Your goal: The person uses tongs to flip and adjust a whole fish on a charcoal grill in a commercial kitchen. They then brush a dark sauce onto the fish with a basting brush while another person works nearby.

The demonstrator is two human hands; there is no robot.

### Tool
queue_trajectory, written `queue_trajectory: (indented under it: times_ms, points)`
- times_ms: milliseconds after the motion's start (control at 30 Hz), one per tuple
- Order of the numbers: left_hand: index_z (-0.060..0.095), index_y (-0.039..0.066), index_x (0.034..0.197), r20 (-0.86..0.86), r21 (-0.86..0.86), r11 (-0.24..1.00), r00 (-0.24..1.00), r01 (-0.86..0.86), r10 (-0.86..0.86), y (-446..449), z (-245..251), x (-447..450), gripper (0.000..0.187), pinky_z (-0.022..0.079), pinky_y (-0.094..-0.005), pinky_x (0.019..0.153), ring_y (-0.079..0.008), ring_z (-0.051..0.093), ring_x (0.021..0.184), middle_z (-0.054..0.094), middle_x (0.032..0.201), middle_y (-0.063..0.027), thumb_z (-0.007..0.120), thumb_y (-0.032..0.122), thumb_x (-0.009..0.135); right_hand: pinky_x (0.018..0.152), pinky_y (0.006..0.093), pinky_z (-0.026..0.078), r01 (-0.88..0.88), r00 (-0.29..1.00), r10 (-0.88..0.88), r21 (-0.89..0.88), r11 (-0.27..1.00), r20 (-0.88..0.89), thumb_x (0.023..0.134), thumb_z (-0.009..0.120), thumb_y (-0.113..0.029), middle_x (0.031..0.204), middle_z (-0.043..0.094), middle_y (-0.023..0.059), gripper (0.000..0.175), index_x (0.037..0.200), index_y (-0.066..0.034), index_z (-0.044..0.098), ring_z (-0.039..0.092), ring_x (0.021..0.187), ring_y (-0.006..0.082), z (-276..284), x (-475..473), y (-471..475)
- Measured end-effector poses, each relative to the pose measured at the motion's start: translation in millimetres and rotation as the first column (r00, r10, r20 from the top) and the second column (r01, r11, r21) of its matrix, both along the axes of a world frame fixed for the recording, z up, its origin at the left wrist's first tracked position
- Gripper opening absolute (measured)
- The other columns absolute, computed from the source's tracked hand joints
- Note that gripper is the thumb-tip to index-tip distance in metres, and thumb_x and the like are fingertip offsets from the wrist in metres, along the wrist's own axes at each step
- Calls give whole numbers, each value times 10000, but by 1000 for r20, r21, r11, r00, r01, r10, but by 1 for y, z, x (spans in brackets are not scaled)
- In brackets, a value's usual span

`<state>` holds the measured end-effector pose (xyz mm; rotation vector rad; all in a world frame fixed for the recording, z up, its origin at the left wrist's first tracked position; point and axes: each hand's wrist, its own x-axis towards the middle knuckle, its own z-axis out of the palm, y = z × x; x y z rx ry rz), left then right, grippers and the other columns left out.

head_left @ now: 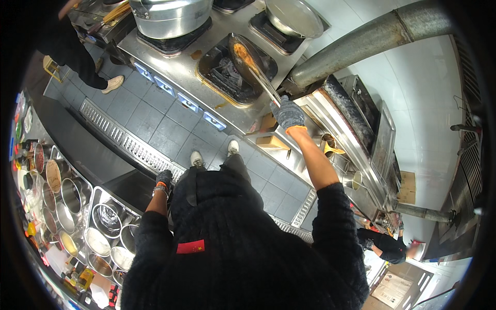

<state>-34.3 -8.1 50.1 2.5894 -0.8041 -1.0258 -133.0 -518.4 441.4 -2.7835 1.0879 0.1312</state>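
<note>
My right hand point(288, 112), in a grey knit glove with an orange cuff, grips a long two-barred metal handle point(267, 86). This runs to a dark wok point(255, 54), tilted above a burner point(228, 73), with orange-brown food point(245, 55) along its inside. Whether the bars belong to the wok or to a utensil I cannot tell. Low at my side, my left hand point(164, 177), gloved alike, is by the edge of a dark counter point(128, 186). Its fingers are too small and dark to make out.
An aluminium pot point(172, 19) and a wide metal pan point(294, 17) stand on neighbouring burners. A thick metal duct point(360, 42) slants past the stove. Metal containers point(71, 195) crowd the left counter. One person point(73, 50) stands upper left, another point(387, 246) lower right.
</note>
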Motion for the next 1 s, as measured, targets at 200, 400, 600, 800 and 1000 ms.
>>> queue_trajectory:
  times_ms: [200,400,600,800,1000]
  points:
    - [656,106,776,35,28,995,995,95,-96,-16,23,-2,127,501,-443,712,-343,630,859,654,871,-149,581,209,778,800,487,467,-135,985,134,8,991,105,863,523,-417,921,620,272,453,986,13,596,589,892,429,-20,-7,-11]
    - [664,99,780,-7,49,999,1000,12,-11,-10,10,-1,163,504,-447,722,-343,634,881,661,869,-158,575,235,789,505,360,404,43,982,-143,601,798,120,921,483,-452,652,506,105,426,822,-40,529,510,561,212,-62,-2,-23]
    - [666,95,883,-46,68,998,999,14,-11,-2,16,-7,234,488,-432,733,-326,628,904,660,924,-155,572,298,811,685,345,453,225,910,-414,854,469,-12,938,415,-511,834,596,135,540,997,-6,598,555,771,195,-23,3,13]
    - [666,86,898,45,13,993,992,118,-118,-6,4,-14,230,488,-437,742,-343,621,916,659,935,-160,579,281,812,398,317,342,210,901,-429,794,571,70,934,473,-441,530,449,23,385,777,-93,529,411,407,154,-38,-5,9]
    - [671,72,940,-64,56,998,998,28,-25,-8,6,-6,254,493,-437,770,-346,621,939,662,970,-168,584,277,817,388,320,345,168,915,-393,799,578,91,931,489,-443,530,448,26,368,826,-92,523,416,405,159,-48,-4,4]
